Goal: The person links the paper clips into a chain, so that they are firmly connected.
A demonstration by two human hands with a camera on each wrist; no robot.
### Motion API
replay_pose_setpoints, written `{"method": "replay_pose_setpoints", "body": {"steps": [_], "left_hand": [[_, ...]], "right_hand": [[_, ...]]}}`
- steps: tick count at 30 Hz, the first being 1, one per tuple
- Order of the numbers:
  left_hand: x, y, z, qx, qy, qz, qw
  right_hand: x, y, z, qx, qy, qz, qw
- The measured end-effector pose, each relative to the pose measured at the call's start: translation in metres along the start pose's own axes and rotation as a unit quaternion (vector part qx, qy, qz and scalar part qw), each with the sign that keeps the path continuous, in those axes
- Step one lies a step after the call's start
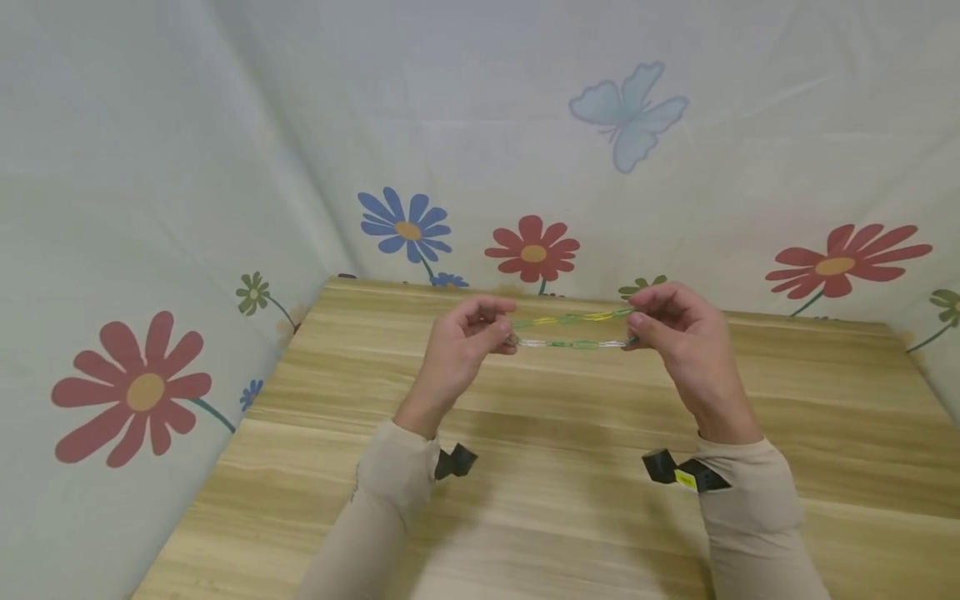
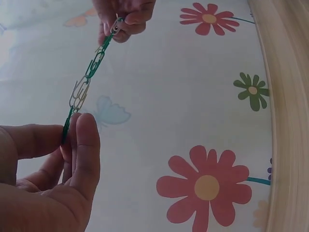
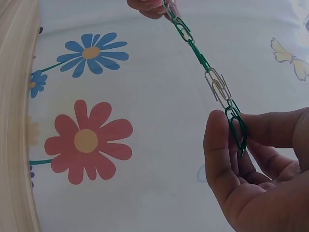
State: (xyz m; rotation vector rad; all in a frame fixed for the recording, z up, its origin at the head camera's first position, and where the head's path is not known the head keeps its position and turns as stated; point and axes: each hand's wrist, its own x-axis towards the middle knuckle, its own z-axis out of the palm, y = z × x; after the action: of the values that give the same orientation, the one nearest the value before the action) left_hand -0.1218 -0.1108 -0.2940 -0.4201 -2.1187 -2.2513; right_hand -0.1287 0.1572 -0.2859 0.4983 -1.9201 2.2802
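Note:
A chain of linked paper clips [image 1: 585,344] stretches above the table between my two hands. Its clips are green, yellow and whitish-silver. Two strands run side by side in the head view, the farther one green and yellow, the nearer one green and whitish. My left hand [image 1: 459,358] pinches one end between thumb and fingers. At the other end, my right hand [image 1: 693,358] pinches it likewise; in the right wrist view green clips [image 3: 236,126] show between the thumb and index finger. The clips inside both grips are partly hidden by the fingers.
Below the hands lies a wood-grain table [image 1: 540,500]. Pale cloth walls printed with flowers and a blue butterfly [image 1: 630,115] stand behind and to the sides. Small black devices, one a wrist camera [image 1: 455,460], are strapped at both sleeve cuffs.

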Motion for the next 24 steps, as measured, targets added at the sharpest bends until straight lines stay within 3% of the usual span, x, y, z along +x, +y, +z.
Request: {"method": "replay_pose_setpoints", "body": {"steps": [4,8,11,14,16,19,22,24], "left_hand": [[-0.001,0.0,-0.001,-0.026,0.004,0.003,0.9996],[-0.001,0.0,-0.002,-0.099,-0.007,0.01,0.995],[-0.002,0.001,-0.001,-0.167,-0.025,0.021,0.9854],[-0.002,0.002,0.001,-0.222,-0.044,0.025,0.9736],[-0.002,0.003,0.001,-0.239,-0.052,0.021,0.9695],[-0.002,0.003,0.002,-0.239,-0.059,0.009,0.9693],[-0.003,0.003,0.002,-0.216,-0.062,-0.001,0.9744],[-0.003,0.003,0.001,-0.196,-0.063,-0.005,0.9786]], "right_hand": [[-0.001,0.001,0.001,-0.022,-0.018,0.013,0.9995],[-0.002,0.002,0.002,-0.017,-0.049,0.031,0.9982],[-0.003,0.003,0.003,0.022,-0.079,0.045,0.9956],[-0.001,0.006,0.003,0.115,-0.116,0.056,0.985],[0.0,0.008,0.004,0.194,-0.15,0.061,0.9676],[0.002,0.012,0.006,0.313,-0.206,0.085,0.9232],[0.004,0.015,0.009,0.387,-0.246,0.121,0.8802],[0.004,0.017,0.01,0.408,-0.26,0.141,0.864]]}}
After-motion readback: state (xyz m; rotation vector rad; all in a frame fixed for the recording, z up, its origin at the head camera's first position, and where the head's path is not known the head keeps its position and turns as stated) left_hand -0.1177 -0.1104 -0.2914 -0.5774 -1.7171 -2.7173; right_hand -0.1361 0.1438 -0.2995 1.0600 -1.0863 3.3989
